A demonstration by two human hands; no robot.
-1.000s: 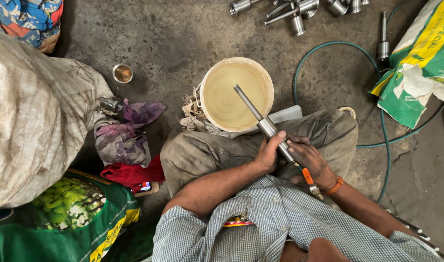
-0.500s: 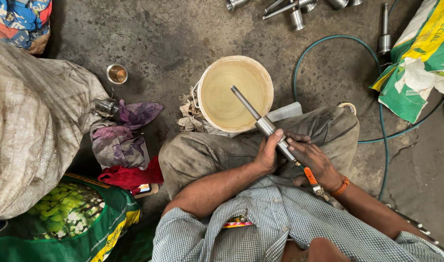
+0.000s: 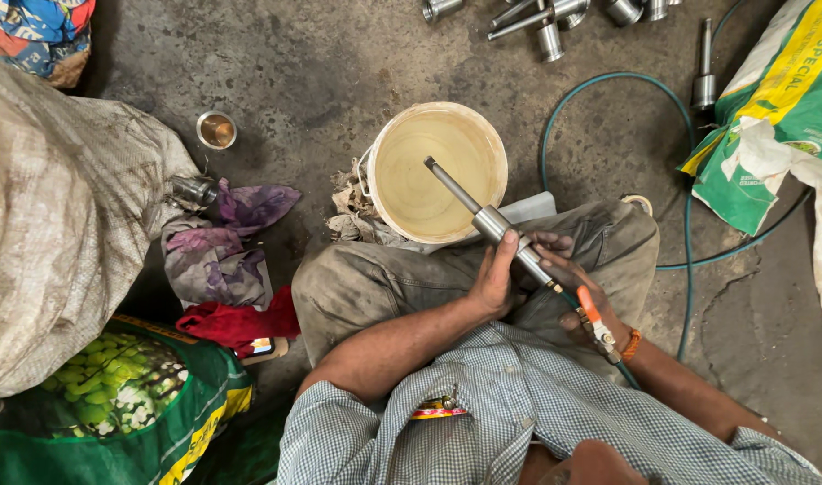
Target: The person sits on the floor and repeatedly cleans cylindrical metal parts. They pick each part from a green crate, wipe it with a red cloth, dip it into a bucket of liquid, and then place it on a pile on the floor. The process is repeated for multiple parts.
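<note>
over the person's lap, beside the cream bucket [image 3: 402, 180], both hands hold a steel shaft [image 3: 483, 216], its thin end angled across the bucket's mouth. left hand [image 3: 493, 283] wraps the thick collar; right hand [image 3: 568, 283] closes round the lower end by an orange-handled valve [image 3: 592, 314]. judging by this, it is mid-cleaning; next calls for a steady grip.

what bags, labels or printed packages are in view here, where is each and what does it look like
Printed sack: upper right on the floor, green with a yellow band, crumpled.
Printed bag: lower left, green, pictured with pale green round fruit, yellow edge.
Woven sack: left, bulging, dirty off-white, no print visible.
</note>
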